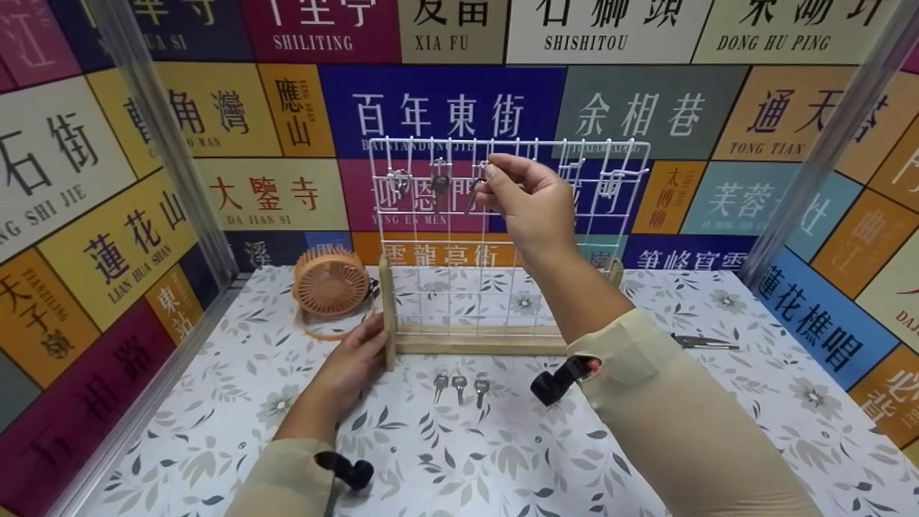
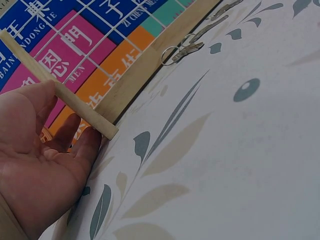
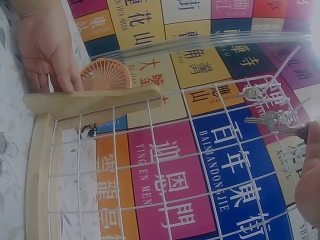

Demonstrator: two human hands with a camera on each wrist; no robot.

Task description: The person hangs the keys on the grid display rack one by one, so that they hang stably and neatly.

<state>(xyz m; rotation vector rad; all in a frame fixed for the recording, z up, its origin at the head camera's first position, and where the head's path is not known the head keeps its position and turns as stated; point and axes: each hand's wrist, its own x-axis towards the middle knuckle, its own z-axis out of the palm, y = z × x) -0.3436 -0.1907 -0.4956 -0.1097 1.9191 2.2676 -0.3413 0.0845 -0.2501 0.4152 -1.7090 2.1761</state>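
Observation:
My right hand (image 1: pixel 535 201) is raised at the white wire grid rack (image 1: pixel 449 269) and pinches a key (image 3: pixel 294 131) by its dark head, near a hook in the upper row. To its left, one key (image 1: pixel 400 183) and another, darker-headed key (image 1: pixel 439 183) hang on hooks. My left hand (image 1: pixel 355 362) touches the outer side of the rack's left wooden post (image 2: pixel 82 111) with relaxed fingers. On the table before the rack lie three keys with rings, among them a silver key (image 1: pixel 482 390).
An orange fan (image 1: pixel 332 283) stands left of the rack. Pliers (image 1: pixel 707 342) lie to the right on the floral tabletop (image 1: pixel 502 459). Printed panels (image 1: pixel 441 100) rise behind, with clear upright edges at both sides. Further hooks (image 1: pixel 614 179) project from the grid's right part.

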